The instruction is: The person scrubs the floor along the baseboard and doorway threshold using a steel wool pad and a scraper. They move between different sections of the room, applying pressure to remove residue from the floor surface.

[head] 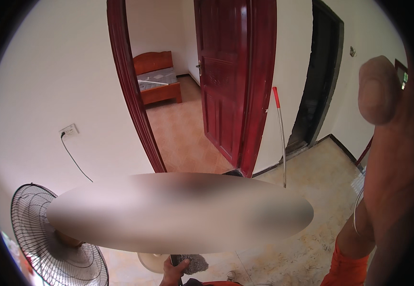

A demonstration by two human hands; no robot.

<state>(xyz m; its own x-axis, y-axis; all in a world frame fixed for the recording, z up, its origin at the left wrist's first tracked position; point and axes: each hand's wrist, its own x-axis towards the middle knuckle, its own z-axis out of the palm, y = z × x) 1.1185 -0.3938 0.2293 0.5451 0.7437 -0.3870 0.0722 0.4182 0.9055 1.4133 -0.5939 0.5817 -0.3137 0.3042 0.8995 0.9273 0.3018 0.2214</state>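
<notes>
At the bottom middle, my left hand (174,268) grips a dark, narrow object (174,260) whose upper end is hidden by a blurred patch. A grey, fibrous scouring pad, like steel wool (197,264), is held against it under the thumb. My right hand (389,143) is raised very close to the camera at the right edge. One blunt fingertip shows clearly, while the other fingers are out of view or dark. An orange sleeve (346,264) and a thin pale loop (356,214) appear by the forearm below.
A wire-caged fan (31,228) stands at left, below a wall socket (69,130) with a plugged cord. Ahead, a dark red door (221,71) opens onto a room with a wooden bed (160,93). A red-tipped metal pole (281,132) leans near a dark doorway (316,78). Blur covers the centre.
</notes>
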